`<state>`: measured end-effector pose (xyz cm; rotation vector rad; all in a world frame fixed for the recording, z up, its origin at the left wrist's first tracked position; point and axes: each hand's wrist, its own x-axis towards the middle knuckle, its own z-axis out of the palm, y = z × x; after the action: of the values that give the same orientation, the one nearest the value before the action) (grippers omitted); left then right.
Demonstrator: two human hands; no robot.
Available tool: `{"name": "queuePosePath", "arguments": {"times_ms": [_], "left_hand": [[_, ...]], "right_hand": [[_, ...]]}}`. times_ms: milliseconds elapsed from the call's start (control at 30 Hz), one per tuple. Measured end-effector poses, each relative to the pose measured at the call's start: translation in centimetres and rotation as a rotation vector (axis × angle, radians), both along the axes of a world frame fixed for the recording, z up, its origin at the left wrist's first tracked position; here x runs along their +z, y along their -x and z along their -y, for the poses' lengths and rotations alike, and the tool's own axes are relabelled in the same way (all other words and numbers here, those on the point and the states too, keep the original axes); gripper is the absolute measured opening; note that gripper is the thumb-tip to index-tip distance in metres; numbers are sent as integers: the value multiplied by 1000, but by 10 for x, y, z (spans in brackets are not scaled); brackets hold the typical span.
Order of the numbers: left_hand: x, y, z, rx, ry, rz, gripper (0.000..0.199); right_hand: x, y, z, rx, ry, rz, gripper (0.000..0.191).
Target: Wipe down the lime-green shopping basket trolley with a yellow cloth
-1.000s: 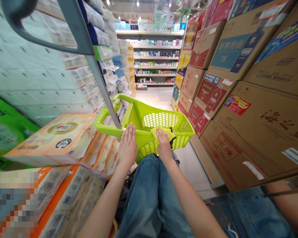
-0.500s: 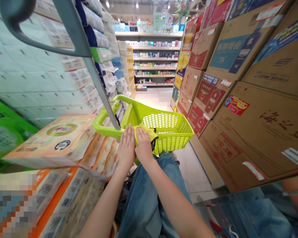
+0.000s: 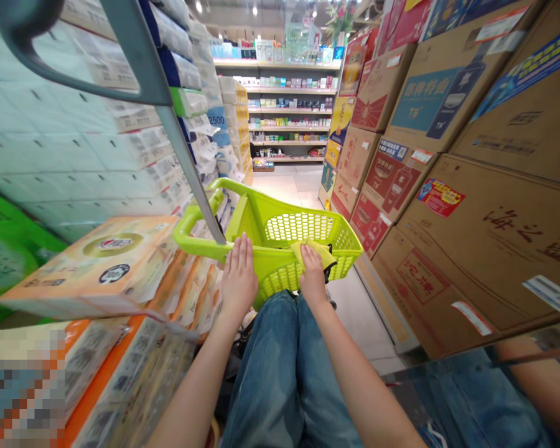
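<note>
A lime-green plastic basket (image 3: 242, 224) with perforated sides stands in front of my knees, a grey metal pole (image 3: 191, 168) rising at its left end. On the basket's near rim, close to the foot of the pole, my left hand (image 3: 240, 267) lies flat with its fingers stretched out and nothing in it. Farther right along the same rim, my right hand (image 3: 312, 270) presses a yellow cloth (image 3: 324, 253) with dark edging against the basket. The cloth drapes over the rim beside the fingers.
Stacked cartons (image 3: 494, 249) line the right side. On the left are packs of tissue, with an orange-white pack (image 3: 102, 249) near my left arm. Shelves of small goods (image 3: 289, 127) stand at the far end of the tiled aisle (image 3: 294, 183). A dark handle (image 3: 144, 81) overhangs at upper left.
My right hand has slid right along the basket rim with the yellow cloth, away from my left hand. My left hand has stayed near the pole.
</note>
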<state>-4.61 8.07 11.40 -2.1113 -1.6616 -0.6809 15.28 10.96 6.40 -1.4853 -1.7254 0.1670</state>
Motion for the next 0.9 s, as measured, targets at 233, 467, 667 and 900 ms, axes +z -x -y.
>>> {"name": "queuePosePath", "arguments": {"times_ms": [233,467,667,900], "left_hand": [[-2,1,-2,28,-13,-2,71],[1,0,1,-2,-2,12,82],[0,-2,1,7,-9,7,84],[1,-2,1,8,-2,11,86]], "right_hand": [[42,96,3,227,-22,-11,77],[19,56,2,273,-88,65,85],[-9,-15,-1,109,-74,96,84],[19,30,2,-41,80,46,76]]}}
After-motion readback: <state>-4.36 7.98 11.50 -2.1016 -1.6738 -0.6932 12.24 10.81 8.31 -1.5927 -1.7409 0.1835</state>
